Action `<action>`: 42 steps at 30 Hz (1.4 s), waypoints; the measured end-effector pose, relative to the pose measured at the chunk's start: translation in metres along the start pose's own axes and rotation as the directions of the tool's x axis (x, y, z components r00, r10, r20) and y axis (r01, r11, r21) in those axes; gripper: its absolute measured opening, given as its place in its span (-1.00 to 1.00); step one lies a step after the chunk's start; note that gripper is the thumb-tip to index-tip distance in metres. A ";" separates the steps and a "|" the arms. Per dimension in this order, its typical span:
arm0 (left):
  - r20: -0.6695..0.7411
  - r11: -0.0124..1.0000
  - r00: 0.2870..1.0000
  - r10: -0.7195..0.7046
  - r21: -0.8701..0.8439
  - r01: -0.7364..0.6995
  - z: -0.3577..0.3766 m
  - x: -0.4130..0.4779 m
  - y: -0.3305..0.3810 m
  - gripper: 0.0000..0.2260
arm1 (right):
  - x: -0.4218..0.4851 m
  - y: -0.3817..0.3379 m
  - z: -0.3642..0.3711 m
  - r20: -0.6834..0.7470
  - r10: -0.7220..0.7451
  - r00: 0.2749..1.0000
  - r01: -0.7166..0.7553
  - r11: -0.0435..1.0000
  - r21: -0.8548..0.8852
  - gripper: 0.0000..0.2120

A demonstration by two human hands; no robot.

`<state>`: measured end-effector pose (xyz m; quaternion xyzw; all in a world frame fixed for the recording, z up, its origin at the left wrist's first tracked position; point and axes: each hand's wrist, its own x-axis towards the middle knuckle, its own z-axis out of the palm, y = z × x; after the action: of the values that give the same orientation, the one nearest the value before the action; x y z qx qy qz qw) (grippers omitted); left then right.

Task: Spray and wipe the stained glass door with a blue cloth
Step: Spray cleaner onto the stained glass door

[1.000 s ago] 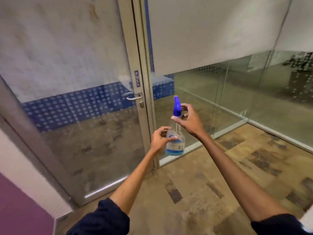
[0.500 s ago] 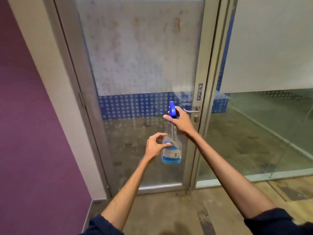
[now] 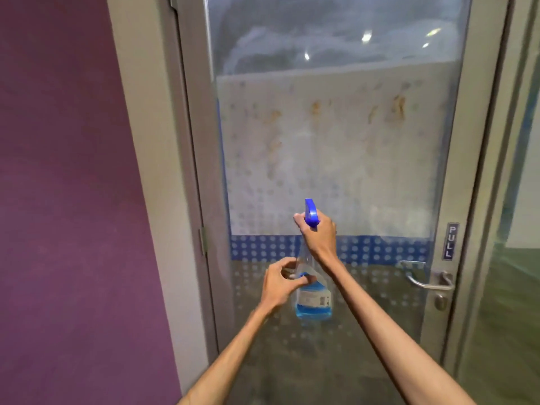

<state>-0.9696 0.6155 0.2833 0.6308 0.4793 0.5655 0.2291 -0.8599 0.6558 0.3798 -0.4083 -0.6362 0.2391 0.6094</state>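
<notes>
One purple wall [image 3: 73, 200] fills the left side, meeting the pale frame of a single glass door [image 3: 336, 54] straight ahead. One frosted panel [image 3: 350, 171] covers the door's middle, marked across its upper part by several brown stains [image 3: 397, 108]. One blue dotted band [image 3: 380, 248] runs along its lower edge. Two bare forearms reach up from the bottom edge, with open room on either side. Between them hangs one spray bottle [image 3: 314, 299], upright before the lower glass, with blue liquid in its base. The right hand [image 3: 320, 236] has its grip curled round the neck under the blue trigger head. The left hand [image 3: 279, 285] pinches the bottle's body. One lever handle [image 3: 423, 280] and one PULL sign [image 3: 451, 241] sit at the door's right edge, well apart from both hands.
</notes>
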 end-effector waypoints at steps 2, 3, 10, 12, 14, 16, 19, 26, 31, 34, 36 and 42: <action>-0.015 1.000 1.000 0.022 0.015 -0.022 -0.013 0.022 -0.001 -0.56 | 0.024 -0.005 0.019 -0.037 -0.019 0.999 0.018 1.000 -0.023 -0.69; -0.026 0.999 0.999 0.034 0.025 -0.033 -0.019 0.031 -0.002 -0.57 | 0.035 -0.008 0.028 -0.051 -0.027 0.998 0.025 0.999 -0.039 -0.70; -0.124 0.992 0.985 0.119 0.056 -0.113 -0.055 0.093 0.000 -0.68 | 0.101 -0.034 0.065 -0.053 -0.060 0.997 0.053 0.991 -0.119 -0.68; -0.142 0.982 0.975 0.172 0.096 -0.160 -0.063 0.110 0.001 -0.64 | 0.122 -0.044 0.071 -0.048 -0.074 0.996 0.067 0.989 -0.130 -0.68; -0.165 0.961 0.956 0.242 0.172 -0.214 -0.071 0.130 0.000 -0.66 | 0.146 -0.053 0.076 -0.050 -0.111 0.993 0.104 0.985 -0.135 -0.65; -0.222 0.920 0.913 0.343 0.274 -0.279 -0.082 0.151 0.001 -0.68 | 0.168 -0.064 0.082 -0.068 -0.157 0.985 0.145 0.978 -0.150 -0.63; -0.377 0.863 0.812 0.446 0.423 -0.278 -0.105 0.194 0.007 -0.64 | 0.199 -0.083 0.092 -0.111 -0.215 0.970 0.193 0.964 -0.184 -0.59; -0.369 0.665 0.713 0.597 0.725 -0.182 -0.194 0.327 0.022 -0.48 | 0.243 -0.120 0.119 -0.133 -0.280 0.951 0.256 0.952 -0.169 -0.69; -0.294 0.543 0.660 0.691 0.814 -0.207 -0.253 0.396 0.025 -0.44 | 0.259 -0.135 0.140 -0.206 -0.308 0.929 0.274 0.945 -0.178 -0.53; -0.286 0.547 0.671 0.684 0.810 -0.213 -0.265 0.422 0.018 -0.41 | 0.262 -0.139 0.153 -0.200 -0.317 0.927 0.285 0.943 -0.175 -0.58; -0.280 0.538 0.668 0.690 0.815 -0.215 -0.264 0.433 0.011 -0.39 | 0.265 -0.139 0.159 -0.198 -0.332 0.922 0.302 0.939 -0.166 -0.60; -0.279 0.532 0.612 0.740 0.799 -0.279 -0.265 0.443 0.000 -0.46 | 0.270 -0.143 0.173 -0.278 -0.388 0.879 0.299 0.901 -0.313 -0.55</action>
<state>-1.2605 0.9313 0.5694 0.5739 0.4764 0.5530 -0.3714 -1.0394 0.8293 0.6263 -0.3988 -0.6121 -0.0322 0.6821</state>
